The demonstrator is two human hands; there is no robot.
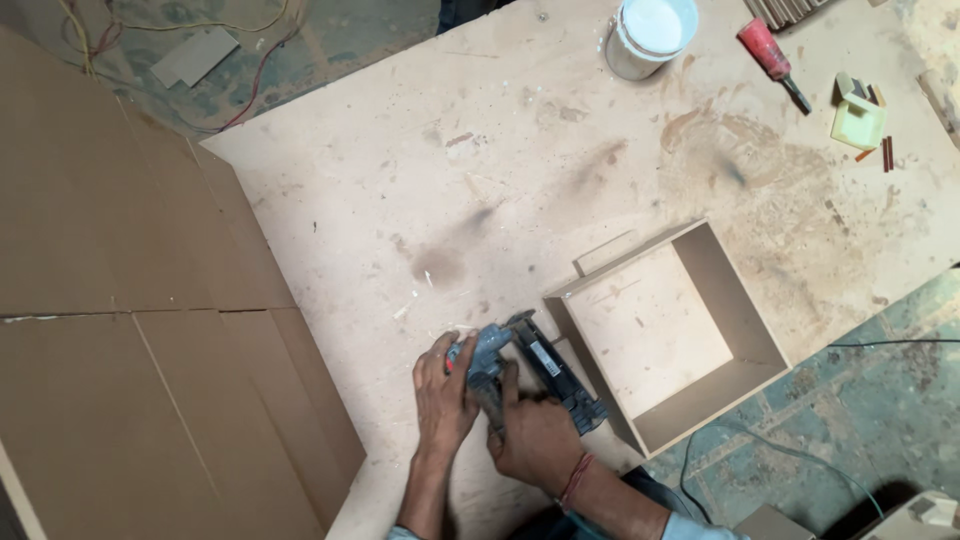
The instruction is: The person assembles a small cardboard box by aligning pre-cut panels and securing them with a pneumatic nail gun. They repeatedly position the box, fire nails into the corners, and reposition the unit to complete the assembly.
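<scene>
A grey and black nail gun [530, 365] lies on the worn wooden tabletop [420, 190], its long magazine running along the left wall of an open square wooden box [665, 330]. My left hand [443, 390] rests on the tool's rear end at the left. My right hand [535, 432] is wrapped around its handle from below; a red thread band sits on that wrist. A small flat wood strip [604, 252] lies just behind the box's far left corner.
At the table's far edge stand a white tub of glue [650, 35], a red-handled screwdriver [772, 60] and a pale yellow plastic box [858, 115]. Large brown boards [130, 330] lie at the left. A cable [800, 450] trails over the floor at the right.
</scene>
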